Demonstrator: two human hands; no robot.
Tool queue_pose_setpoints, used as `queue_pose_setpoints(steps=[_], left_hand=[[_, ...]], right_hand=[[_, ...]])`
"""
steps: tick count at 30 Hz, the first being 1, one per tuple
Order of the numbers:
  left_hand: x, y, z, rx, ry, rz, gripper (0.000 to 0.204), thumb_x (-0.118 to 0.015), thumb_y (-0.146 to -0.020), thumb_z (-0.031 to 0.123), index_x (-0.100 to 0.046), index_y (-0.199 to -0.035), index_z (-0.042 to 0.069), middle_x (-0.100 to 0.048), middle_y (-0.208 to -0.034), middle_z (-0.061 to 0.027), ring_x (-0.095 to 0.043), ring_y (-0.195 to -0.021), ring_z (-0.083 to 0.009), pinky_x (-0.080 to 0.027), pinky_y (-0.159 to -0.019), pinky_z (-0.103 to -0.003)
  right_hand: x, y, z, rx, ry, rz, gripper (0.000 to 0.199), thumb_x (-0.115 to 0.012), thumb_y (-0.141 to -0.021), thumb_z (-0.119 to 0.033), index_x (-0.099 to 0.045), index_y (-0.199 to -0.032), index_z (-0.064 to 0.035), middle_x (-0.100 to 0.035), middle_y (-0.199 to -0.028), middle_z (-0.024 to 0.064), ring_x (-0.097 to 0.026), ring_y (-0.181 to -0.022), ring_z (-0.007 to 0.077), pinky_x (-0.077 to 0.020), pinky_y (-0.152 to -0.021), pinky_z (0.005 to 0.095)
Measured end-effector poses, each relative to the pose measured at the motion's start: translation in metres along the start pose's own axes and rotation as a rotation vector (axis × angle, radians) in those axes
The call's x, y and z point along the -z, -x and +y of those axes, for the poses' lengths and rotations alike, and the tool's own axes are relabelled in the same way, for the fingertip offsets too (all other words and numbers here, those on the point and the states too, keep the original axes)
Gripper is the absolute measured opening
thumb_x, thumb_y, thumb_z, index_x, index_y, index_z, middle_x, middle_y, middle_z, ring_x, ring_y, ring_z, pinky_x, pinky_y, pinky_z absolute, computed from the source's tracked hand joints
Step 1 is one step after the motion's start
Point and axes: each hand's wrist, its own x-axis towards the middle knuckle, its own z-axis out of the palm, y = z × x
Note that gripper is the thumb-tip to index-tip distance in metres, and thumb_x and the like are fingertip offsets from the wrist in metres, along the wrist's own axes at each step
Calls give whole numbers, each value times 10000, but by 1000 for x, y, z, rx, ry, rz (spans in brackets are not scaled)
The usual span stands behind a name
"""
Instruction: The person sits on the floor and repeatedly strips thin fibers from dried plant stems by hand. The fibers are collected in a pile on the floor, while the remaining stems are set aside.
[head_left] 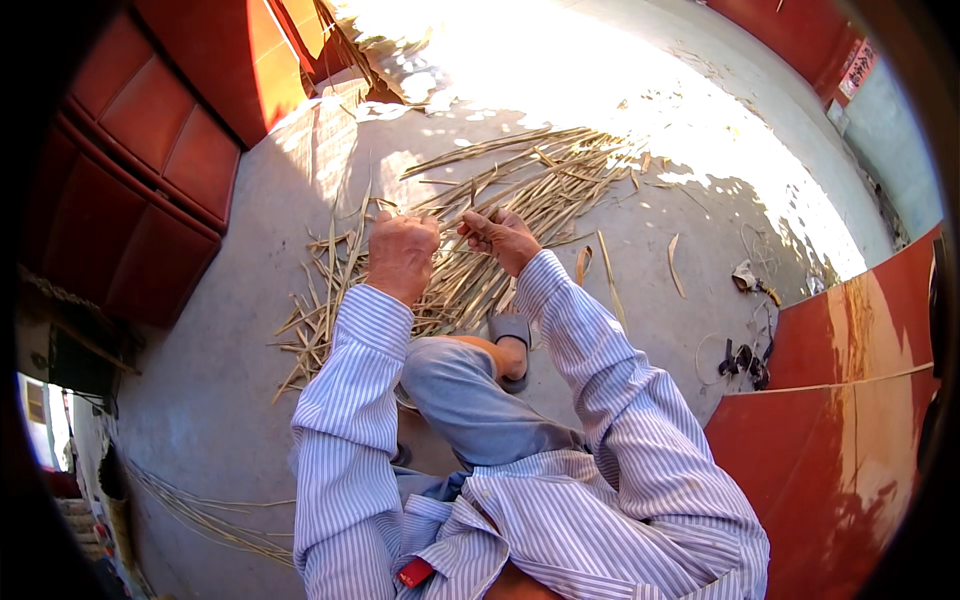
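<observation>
Both my hands are raised close together over a heap of dried plant strips (560, 180) on the floor. My left hand (402, 255) is closed in a fist, its back toward me, so whatever is inside is hidden. Just right of it, my right hand (505, 241) pinches a thin brownish plant strip (473, 194) between thumb and fingers. A narrow gap separates the hands, with the tan strips of the heap showing behind. My bent knee and a grey slipper (511, 328) are below the hands, beside the heap.
Red padded furniture (150, 130) stands on the left. Red panels (830, 430) are at the right, with dark scraps and thin cord (745, 362) near them. A bundle of long thin stalks (215, 515) lies lower left. Bright sunlight covers the far concrete floor (560, 60).
</observation>
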Motion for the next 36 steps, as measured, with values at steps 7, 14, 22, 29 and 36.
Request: queue_pose_setpoints(steps=[7, 14, 22, 29, 36], left_hand=[[37, 22, -30, 20, -6, 80, 135, -691, -730, 101, -558, -751, 95, -590, -697, -80, -597, -727, -260, -391, -695, -393], [49, 47, -35, 76, 31, 70, 133, -665, -785, 181, -576, -766, 83, -603, -726, -86, -593, -728, -275, -377, -678, -400], [52, 77, -61, 122, -1, 130, 132, -663, -824, 193, -592, -795, 86, -611, -732, -61, -584, -749, -241, -381, -692, -381], [51, 83, -67, 22, -260, 172, 132, -668, -821, 183, -590, -812, 77, -589, -791, -68, -556, -857, -229, -399, -743, -367], [34, 64, -66, 55, -267, 229, 218, -684, -820, 282, -573, -811, 94, -573, -741, -45, -583, -790, -220, -437, -658, -361]], right_hand=[[103, 4, 6, -115, 1255, 392, 759, -810, -724, -315, -445, -1249, 93, -592, -1220, 249, -582, -1156, 326, -472, -971, 341], [34, -43, -6, 77, -398, -43, 252, -574, -974, -248, -540, -1125, -48, -658, -1106, 79, -662, -924, 132, -574, -708, 228], [-49, -21, -7, -16, -329, 12, 239, -560, -980, -229, -607, -1014, 3, -702, -919, 85, -691, -791, 132, -574, -571, 200], [-69, -25, -6, -73, -373, 167, 236, -637, -935, -236, -627, -950, 0, -698, -856, 105, -690, -711, 158, -533, -481, 201], [-106, -8, -6, -132, -304, 65, 271, -634, -938, -294, -625, -991, -28, -701, -853, 97, -696, -729, 173, -518, -493, 230]])
